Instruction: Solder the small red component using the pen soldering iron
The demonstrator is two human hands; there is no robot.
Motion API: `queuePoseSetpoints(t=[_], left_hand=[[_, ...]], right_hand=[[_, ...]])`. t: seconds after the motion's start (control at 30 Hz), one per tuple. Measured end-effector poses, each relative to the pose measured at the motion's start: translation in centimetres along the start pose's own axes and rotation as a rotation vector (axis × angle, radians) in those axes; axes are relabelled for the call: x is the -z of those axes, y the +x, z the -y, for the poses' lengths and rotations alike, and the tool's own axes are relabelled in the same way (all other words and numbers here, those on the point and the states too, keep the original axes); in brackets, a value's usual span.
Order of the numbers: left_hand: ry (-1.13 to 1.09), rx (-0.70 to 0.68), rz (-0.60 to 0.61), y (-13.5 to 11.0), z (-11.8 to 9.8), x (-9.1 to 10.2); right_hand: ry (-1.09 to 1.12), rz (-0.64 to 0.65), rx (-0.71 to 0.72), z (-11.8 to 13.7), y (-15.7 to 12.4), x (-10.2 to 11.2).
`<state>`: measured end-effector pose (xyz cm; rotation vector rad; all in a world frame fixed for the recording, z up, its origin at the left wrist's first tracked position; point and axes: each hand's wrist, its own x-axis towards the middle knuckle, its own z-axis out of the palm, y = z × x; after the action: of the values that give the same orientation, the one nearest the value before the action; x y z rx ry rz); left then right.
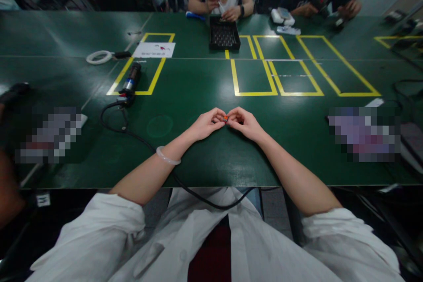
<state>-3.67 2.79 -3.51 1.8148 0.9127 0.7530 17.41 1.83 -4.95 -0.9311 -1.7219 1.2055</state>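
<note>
My left hand (207, 124) and my right hand (245, 123) rest together on the green table (198, 158) in front of me, fingertips meeting. Both pinch a tiny orange-red part (225, 118) between them; it is too small to make out in detail. A pale bangle (168, 157) sits on my left wrist. An electric screwdriver (131, 80) lies to the far left inside a yellow-taped box, its black cable (139, 139) running under my left forearm and off the table's edge.
Across the table a person holds a tool over a black tray (224, 35); another person sits further right. A white paper (154, 50), a white ring (98, 57) and yellow-taped rectangles (291, 77) mark the tabletop. Blurred patches lie at left and right.
</note>
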Motion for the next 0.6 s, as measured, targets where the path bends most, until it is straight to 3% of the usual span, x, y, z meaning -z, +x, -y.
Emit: queuePoseSetpoints(t=[0.3, 0.5, 0.6], left_hand=[[0.030, -0.002, 0.014, 0.0, -0.3, 0.1], [0.162, 0.003, -0.027, -0.1, -0.1, 1.6], [0.261, -0.067, -0.061, -0.2, -0.1, 2.2]], right_hand=[[-0.030, -0.004, 0.009, 0.1, -0.1, 0.2], [-0.024, -0.029, -0.007, -0.3, 0.0, 0.3], [-0.026, -0.031, -0.001, -0.4, 0.0, 0.4]])
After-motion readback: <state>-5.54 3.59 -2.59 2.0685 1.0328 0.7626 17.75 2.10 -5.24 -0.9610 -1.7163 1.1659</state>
